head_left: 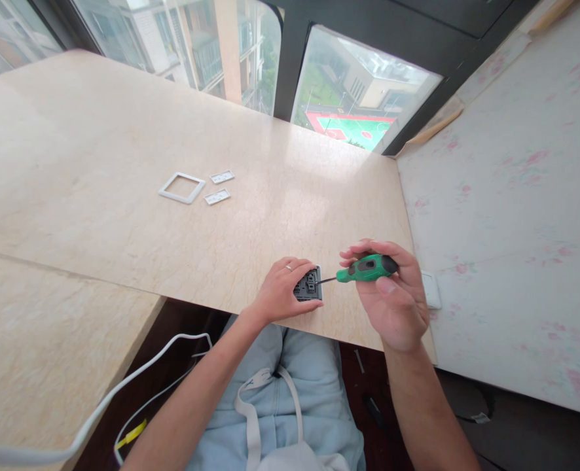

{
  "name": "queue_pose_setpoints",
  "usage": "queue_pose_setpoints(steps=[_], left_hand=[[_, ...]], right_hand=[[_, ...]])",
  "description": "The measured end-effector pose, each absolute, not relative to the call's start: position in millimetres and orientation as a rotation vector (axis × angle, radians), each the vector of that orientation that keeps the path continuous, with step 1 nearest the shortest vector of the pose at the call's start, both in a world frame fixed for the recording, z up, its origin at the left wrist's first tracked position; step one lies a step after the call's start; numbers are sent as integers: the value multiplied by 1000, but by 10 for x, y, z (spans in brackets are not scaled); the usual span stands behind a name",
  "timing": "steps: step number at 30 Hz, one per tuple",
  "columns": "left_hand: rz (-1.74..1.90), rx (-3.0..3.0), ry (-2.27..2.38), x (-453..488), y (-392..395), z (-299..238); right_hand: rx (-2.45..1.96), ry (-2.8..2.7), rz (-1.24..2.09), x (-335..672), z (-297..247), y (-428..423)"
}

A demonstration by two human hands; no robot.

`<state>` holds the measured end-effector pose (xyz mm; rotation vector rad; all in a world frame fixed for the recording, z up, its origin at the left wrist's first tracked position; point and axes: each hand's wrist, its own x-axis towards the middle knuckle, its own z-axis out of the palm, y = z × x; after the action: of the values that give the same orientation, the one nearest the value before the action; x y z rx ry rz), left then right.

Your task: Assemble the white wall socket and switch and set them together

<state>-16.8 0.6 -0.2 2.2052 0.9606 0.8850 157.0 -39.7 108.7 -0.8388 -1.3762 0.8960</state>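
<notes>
My left hand (280, 291), a ring on one finger, grips a small dark switch module (309, 284) and holds it upright on the near edge of the beige marble table (123, 131). In my right hand (393, 294) is a green-handled screwdriver (366, 268), fingers wrapped round the handle. Its thin metal tip points left and touches the module's right side. Both hands are close together near the table's front right corner.
A white square frame (181, 188) and two small white rocker plates (222, 176) (217, 196) lie further back on the table. A white wall switch (431, 289) sits on the flowered wall at right. A white cable (137, 373) hangs below the table edge. Windows stand behind.
</notes>
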Motion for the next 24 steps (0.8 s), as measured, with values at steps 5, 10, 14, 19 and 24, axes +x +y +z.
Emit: queue_pose_setpoints(steps=[5,10,14,19,24], left_hand=[[867,2198,967,-172,6,8],[876,2195,961,-168,7,7],[881,2203,965,-168,7,7],[875,2206,966,-169,5,9],[870,2204,963,-167,5,12]], right_hand=[[-917,-1392,707,1599,1098,-401],[-1003,-1403,447,1587,1058,-308],[-1011,-1454,364,1585,1008,-267],[-1021,-1480,541,1588,1086,-341],[-968,-1493,760,1607,1197,-416]])
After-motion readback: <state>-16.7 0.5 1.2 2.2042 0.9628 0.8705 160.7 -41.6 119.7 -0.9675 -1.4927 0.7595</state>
